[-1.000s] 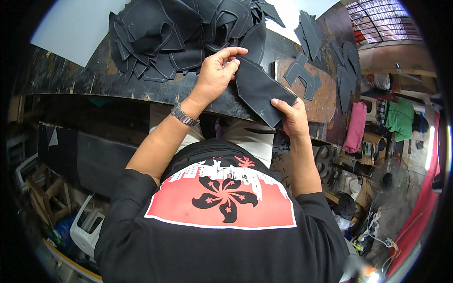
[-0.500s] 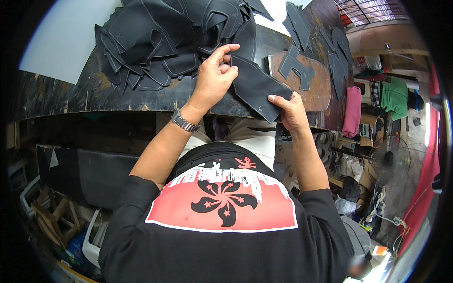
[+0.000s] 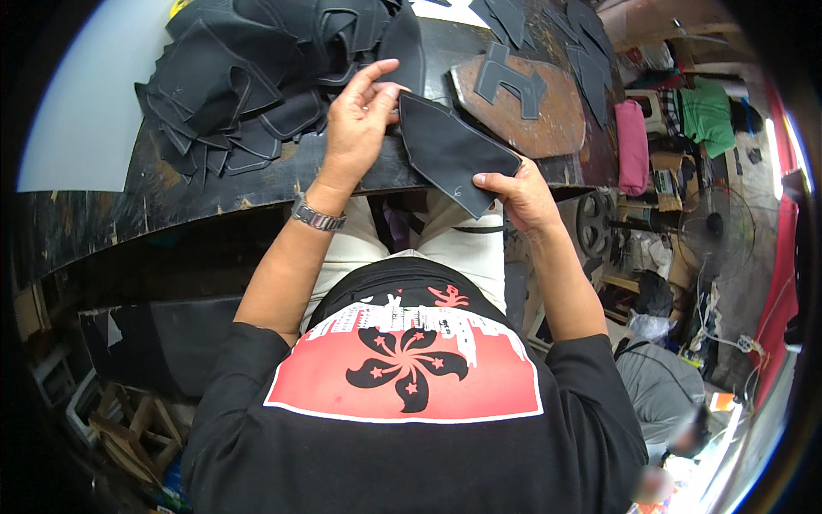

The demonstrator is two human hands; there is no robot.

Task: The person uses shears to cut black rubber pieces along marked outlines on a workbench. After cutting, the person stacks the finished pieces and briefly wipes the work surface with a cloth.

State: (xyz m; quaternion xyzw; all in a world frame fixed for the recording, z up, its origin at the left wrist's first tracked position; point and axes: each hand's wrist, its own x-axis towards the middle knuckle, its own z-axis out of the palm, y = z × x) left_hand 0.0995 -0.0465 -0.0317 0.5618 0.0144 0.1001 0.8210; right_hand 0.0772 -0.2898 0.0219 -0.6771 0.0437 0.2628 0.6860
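Note:
My right hand [image 3: 524,199] pinches a black leather-like cut piece [image 3: 458,152] at its lower right corner, thumb on top and the other fingers underneath. The piece is held flat over the front edge of the table and carries a small pale mark near its lower tip. My left hand [image 3: 360,120] is beside the piece's upper left corner, with forefinger stretched out and thumb apart from it. Whether its lower fingers touch the edge is hard to see. Left of it lies a big heap of similar black pieces [image 3: 231,77] with pale outlines.
A worn brown board [image 3: 552,128] on the dark table [image 3: 94,218] bears a forked black piece [image 3: 511,84]. More black pieces [image 3: 591,81] lie at the far right. A pale sheet [image 3: 86,111] covers the left. A fan [image 3: 712,224] stands right; a person in grey [image 3: 659,385] is behind it.
The view has shifted, so the table and heap appear further left. My left hand has moved slightly away from the piece's edge; my right hand keeps its grip.

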